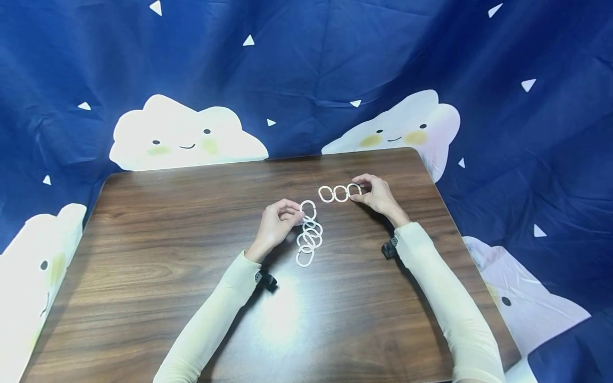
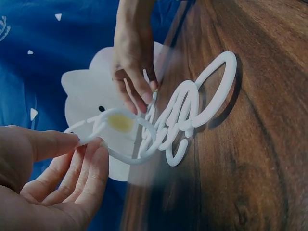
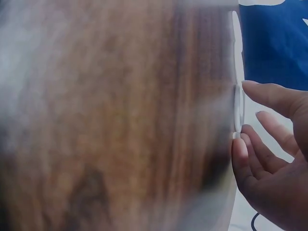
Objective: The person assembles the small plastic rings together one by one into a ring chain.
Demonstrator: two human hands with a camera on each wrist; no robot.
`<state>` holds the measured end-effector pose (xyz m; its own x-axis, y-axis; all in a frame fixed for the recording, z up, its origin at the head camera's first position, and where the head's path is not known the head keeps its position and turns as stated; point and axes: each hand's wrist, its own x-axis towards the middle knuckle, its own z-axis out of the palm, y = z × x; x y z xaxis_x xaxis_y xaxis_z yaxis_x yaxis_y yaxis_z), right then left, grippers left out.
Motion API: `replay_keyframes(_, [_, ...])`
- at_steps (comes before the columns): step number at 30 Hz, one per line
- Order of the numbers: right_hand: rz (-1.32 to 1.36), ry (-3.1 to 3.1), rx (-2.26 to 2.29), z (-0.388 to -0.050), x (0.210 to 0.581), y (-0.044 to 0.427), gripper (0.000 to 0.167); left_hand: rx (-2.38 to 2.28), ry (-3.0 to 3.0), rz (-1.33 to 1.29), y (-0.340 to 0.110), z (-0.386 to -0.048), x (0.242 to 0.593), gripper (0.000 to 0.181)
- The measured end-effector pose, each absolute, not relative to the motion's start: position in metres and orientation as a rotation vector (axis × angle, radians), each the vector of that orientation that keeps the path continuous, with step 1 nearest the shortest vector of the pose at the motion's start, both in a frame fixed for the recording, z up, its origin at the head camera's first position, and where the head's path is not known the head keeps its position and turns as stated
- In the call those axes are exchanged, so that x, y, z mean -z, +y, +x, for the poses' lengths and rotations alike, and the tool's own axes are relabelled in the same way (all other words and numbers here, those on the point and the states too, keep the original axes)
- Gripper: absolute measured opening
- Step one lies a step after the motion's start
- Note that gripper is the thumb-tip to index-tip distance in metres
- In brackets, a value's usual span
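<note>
left hand (image 1: 276, 223): fingers clamped on the longer ring chain (image 1: 309, 237), set back from the far edge of the counter (image 1: 191, 239). right hand (image 1: 380, 197): fingers clamped on the shorter ring row (image 1: 334, 194), nearer that edge. grip lightly; prevent snagging.

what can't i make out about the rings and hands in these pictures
Pile of white rings: exact count and joins unclear in the head view, small and overlapping.
Row of white rings: openings barely visible in the right wrist view, seen nearly edge-on.
Left hand: cut off by the left edge, left wrist view.
Right hand: cut off by the right edge, right wrist view.
</note>
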<state>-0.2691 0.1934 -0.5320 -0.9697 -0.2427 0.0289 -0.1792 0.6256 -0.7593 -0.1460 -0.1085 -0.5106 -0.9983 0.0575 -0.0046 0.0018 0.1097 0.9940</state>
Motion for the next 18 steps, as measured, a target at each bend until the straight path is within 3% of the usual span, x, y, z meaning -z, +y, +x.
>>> replay_keyframes(18, [-0.340,2.790,1.199,-0.2737,0.5353,0.1898,0.053,-2.041,2.323,0.066,-0.1067,-0.1465,0.5138,0.022])
